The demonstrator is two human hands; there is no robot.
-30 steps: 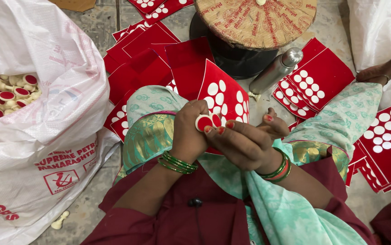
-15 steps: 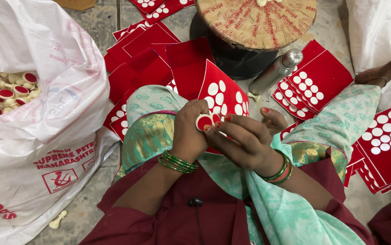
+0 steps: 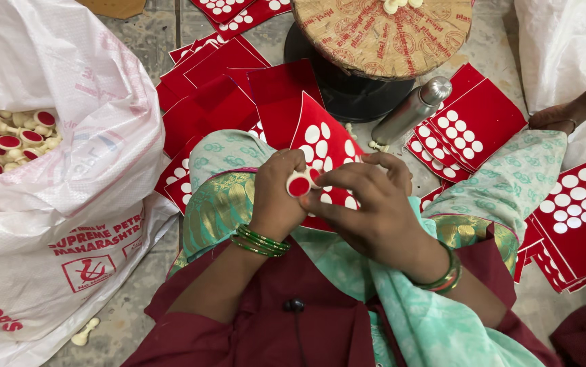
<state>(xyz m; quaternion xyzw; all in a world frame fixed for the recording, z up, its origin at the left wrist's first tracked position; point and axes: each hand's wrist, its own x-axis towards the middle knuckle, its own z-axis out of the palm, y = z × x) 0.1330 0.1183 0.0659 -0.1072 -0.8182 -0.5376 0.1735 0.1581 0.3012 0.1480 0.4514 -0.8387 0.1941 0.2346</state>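
While seated on the floor, the person pinches a small cream plastic peg with a round red sticker face [image 3: 299,184] in the left hand [image 3: 280,194], fingers closed on it over the lap. Right hand [image 3: 367,204] touches that peg, fingers curled; can't tell whether it grips anything. Just behind: red sticker sheet with white punched-out circles [image 3: 321,144], standing tilted. Left: white plastic sack [image 3: 68,204] holding more red-faced pegs [image 3: 7,139]. Farther: loose red sheets [image 3: 225,88], steel bottle [image 3: 412,110] lying down, black drum with woven round lid [image 3: 381,34]. Far right: another person's hand [image 3: 555,117].
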